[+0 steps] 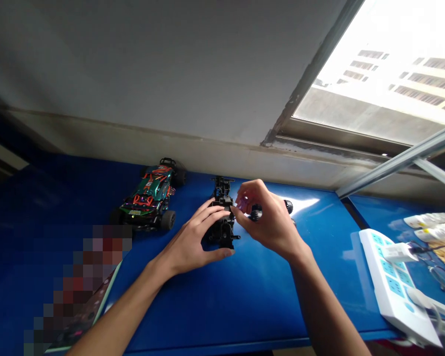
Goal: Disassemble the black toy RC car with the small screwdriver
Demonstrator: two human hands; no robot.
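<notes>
A black toy car chassis (227, 230) without wheels lies on the blue table. My left hand (193, 237) rests over its left side, fingers across the middle and thumb by its near end, holding it. My right hand (269, 220) is closed in a pinch on a small purple part (242, 202) at the right side of the chassis. My fingers partly hide that part, so its exact shape is unclear. Black toy wheels (256, 212) lie just right of the chassis, partly covered by my right hand.
A green and orange toy car (148, 190) stands on the blue table (222, 306) to the left. At the right lies a white power strip (396, 287) with plugs in it, near eyeglasses (444, 278). A metal frame bar (400, 160) crosses before the window.
</notes>
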